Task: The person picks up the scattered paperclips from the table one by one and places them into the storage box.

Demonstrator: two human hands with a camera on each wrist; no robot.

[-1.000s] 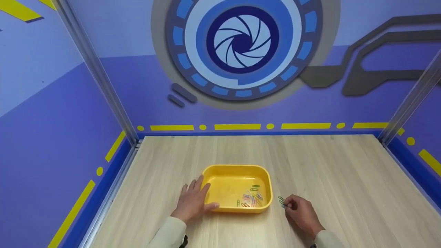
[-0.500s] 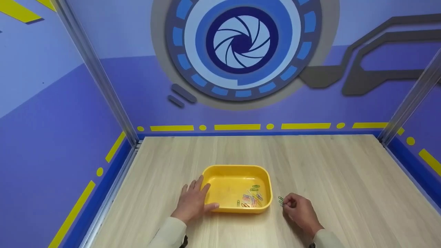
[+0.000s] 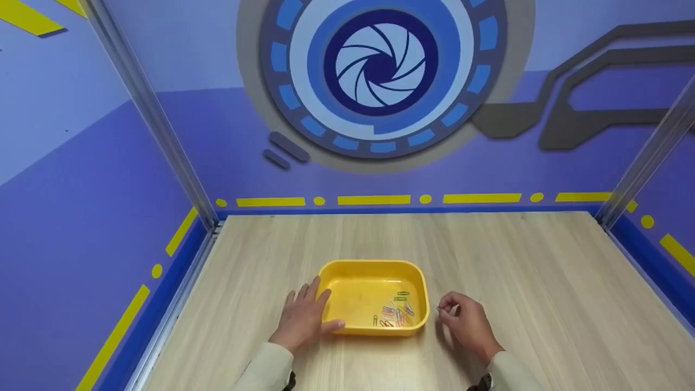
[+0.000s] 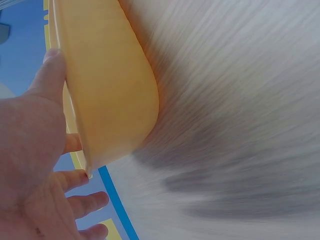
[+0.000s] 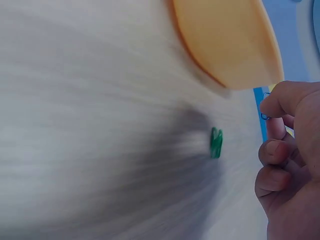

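A yellow tray (image 3: 374, 262) sits on the table with several coloured paper clips (image 3: 399, 317) in its right half. My left hand (image 3: 304, 320) rests over the tray's near left corner, fingers spread and mostly straight, with fingers and thumb touching the rim. Just outside the tray's right wall, my right hand (image 3: 469, 323) pinches a small blue paper clip (image 5: 265, 116) between thumb and forefinger, raised off the table. Below that hand lies a green paper clip (image 5: 216, 142), in the right wrist view; the hand hides it from the head view.
The pale wooden table (image 3: 260, 244) is bounded by a purple-blue back panel (image 3: 206, 141) and side panels. Metal posts (image 3: 157, 119) stand at the back corners. Bare tabletop surrounds the tray behind and to its left.
My right hand has lifted from the table with the blue clip and moved left and away from me, closer to the tray. The left hand and tray stay put.
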